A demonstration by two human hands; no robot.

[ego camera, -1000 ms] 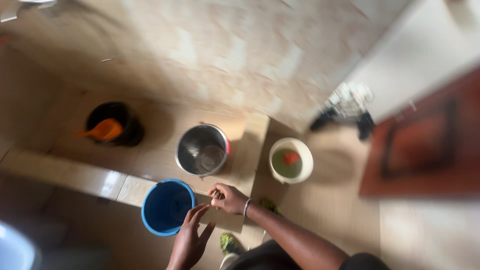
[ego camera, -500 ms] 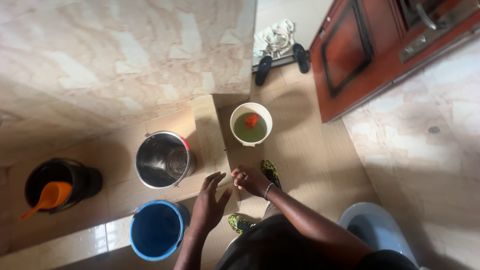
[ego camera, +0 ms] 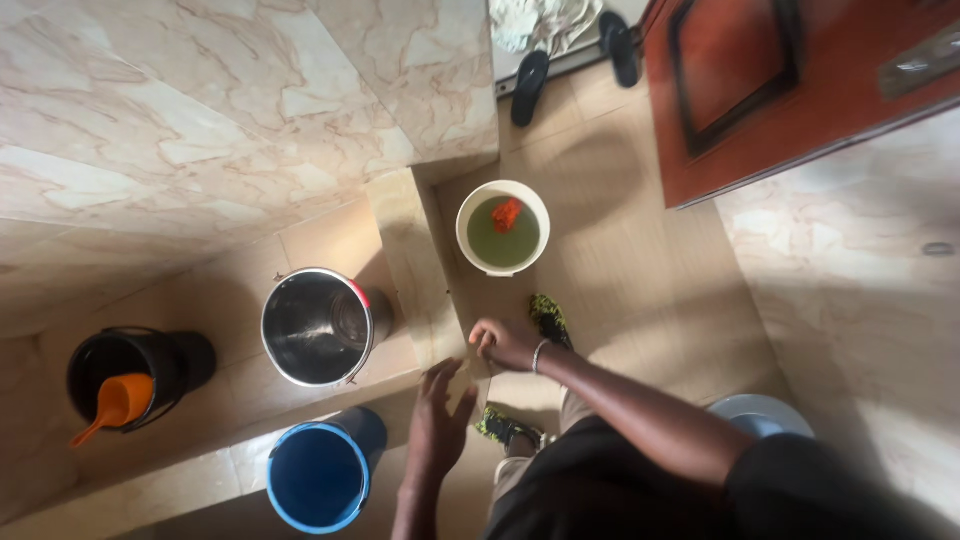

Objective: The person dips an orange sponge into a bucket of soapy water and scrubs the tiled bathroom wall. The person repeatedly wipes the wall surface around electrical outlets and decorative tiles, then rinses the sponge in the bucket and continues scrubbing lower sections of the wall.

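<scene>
On the low tiled ledge [ego camera: 415,270], the right hand [ego camera: 507,344] curls narrowly at its corner while the left hand [ego camera: 438,425] spreads wide, empty, the blue bucket [ego camera: 318,477] at nine o'clock from it.

Your left hand [ego camera: 437,425] hangs over bare ledge [ego camera: 420,290], with the blue bucket [ego camera: 320,478] just to its left and the steel bucket [ego camera: 318,327] close ahead-left. Your right hand [ego camera: 507,343] sits at the ledge edge; the white bucket [ego camera: 503,228] stands ahead, open floor [ego camera: 620,280] to its right. The black bucket [ego camera: 130,375] is well apart.
</scene>
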